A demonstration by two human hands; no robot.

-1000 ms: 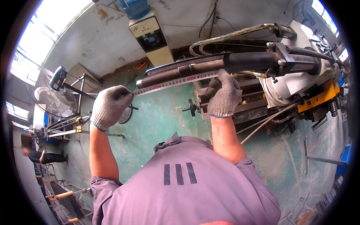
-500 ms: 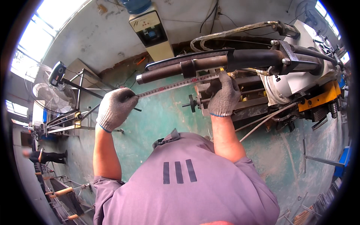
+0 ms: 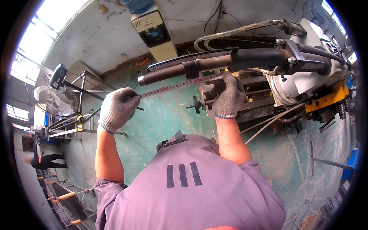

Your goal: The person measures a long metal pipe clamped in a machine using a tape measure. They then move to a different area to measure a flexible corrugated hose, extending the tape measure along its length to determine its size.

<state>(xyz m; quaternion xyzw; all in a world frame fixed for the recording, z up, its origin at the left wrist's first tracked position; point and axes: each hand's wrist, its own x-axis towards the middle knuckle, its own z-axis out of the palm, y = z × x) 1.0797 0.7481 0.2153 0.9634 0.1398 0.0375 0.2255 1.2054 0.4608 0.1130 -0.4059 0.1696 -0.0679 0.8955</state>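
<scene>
A steel tape measure [image 3: 180,85] is stretched between my two gloved hands, just below a threaded steel rod [image 3: 165,74] of the machine. My left hand [image 3: 119,106], in a grey-white knit glove, is closed on the tape's left end near the rod's free tip. My right hand [image 3: 229,96], gloved the same way, pinches the tape farther right, beside the place where the rod meets a dark cylinder [image 3: 260,58]. A dark collar [image 3: 191,69] sits around the rod. Whether either palm hides a tape case I cannot tell.
The machine's white body [image 3: 289,82] and yellow bracket [image 3: 327,100] stand to the right. A handwheel [image 3: 197,105] juts out below the tape. At the left are a fan [image 3: 53,97] and a metal frame [image 3: 69,130]. A water dispenser [image 3: 153,30] stands against the wall. Another person [image 3: 48,161] is far left.
My left hand and the tape's left end have risen very slightly. My right hand stays nearly in place, still pinching the tape. The distant person has shifted a little.
</scene>
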